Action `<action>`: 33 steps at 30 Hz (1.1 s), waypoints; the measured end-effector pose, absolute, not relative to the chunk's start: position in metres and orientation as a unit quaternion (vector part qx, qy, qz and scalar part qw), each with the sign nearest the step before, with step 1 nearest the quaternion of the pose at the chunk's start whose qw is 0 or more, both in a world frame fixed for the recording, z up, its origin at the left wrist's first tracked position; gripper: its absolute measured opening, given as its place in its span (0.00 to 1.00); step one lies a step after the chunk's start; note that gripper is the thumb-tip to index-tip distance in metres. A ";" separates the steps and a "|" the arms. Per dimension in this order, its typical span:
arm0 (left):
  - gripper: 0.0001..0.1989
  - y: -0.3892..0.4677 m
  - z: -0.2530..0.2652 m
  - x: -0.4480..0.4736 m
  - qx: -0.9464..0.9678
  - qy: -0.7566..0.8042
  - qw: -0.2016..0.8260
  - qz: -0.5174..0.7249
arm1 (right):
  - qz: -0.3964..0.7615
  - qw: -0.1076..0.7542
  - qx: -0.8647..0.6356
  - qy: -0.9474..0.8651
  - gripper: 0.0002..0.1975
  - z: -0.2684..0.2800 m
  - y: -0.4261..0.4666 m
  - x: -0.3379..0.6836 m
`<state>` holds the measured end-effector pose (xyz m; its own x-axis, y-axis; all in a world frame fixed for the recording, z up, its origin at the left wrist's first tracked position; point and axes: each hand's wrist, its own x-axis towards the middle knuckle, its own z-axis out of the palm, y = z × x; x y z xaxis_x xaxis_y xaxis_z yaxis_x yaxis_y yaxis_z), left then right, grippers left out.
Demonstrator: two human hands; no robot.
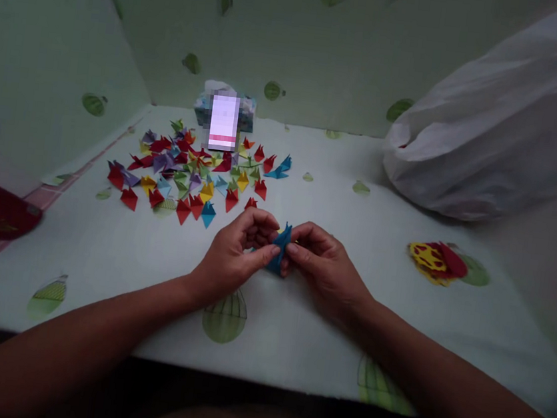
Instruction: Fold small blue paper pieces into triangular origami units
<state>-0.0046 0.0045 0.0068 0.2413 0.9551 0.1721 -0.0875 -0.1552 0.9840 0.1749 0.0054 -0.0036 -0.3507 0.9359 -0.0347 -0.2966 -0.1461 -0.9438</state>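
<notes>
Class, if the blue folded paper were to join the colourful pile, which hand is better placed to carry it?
Probably the left hand: it is nearer the colourful pile, while the right hand is farther from it. Both hold the blue folded paper.

On my feed I see one small, deep-blue folded-paper figure (283,238), its narrow points rising at the top above a wider creased body. I have it roughly upright, pinched by fingers (264,256) from both sides, which hide part of it; I can't tell from here whether its lower end touches the tabletop (344,206).
</notes>
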 end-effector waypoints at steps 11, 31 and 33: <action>0.11 0.005 0.009 -0.006 0.570 0.389 0.543 0.479 | 0.671 0.435 -0.356 -0.484 0.10 -0.002 0.006 0.177; 0.11 0.008 0.012 -0.008 0.579 0.444 0.549 0.406 | 0.642 0.413 -0.386 -0.518 0.11 -0.005 0.005 0.178; 0.11 0.008 0.012 -0.008 0.587 0.439 0.554 0.395 | 0.641 0.410 -0.385 -0.523 0.12 -0.004 0.006 0.178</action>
<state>-0.0082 0.0081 0.0125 0.3034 0.9526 -0.0227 0.0784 -0.0012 0.9969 0.1778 0.0059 -0.0041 -0.3673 0.9278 -0.0644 -0.1234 -0.1173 -0.9854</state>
